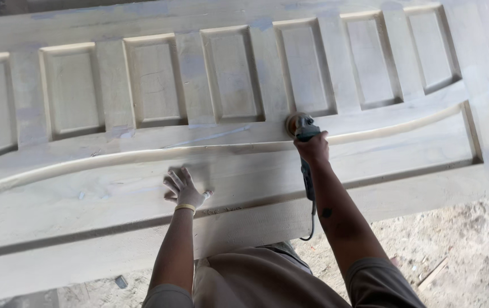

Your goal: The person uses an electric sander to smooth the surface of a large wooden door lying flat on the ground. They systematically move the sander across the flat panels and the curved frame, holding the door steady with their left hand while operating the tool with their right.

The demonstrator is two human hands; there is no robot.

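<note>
A large pale wooden door (370, 159) lies flat in front of me, with a row of recessed rectangular panels along the far side and one long curved panel nearer me. My right hand (313, 148) grips a dark-bodied angle grinder (302, 130) whose round sanding disc rests on the rail between the small panels and the curved panel. Its cord hangs down under my forearm. My left hand (182, 188), dusty, with a yellow band on the wrist, lies flat with fingers spread on the long panel.
The ground at the lower right (461, 251) is covered in sawdust with a thin wood strip (431, 274) lying on it. A small dark object (121, 281) sits on the floor below the door's near edge.
</note>
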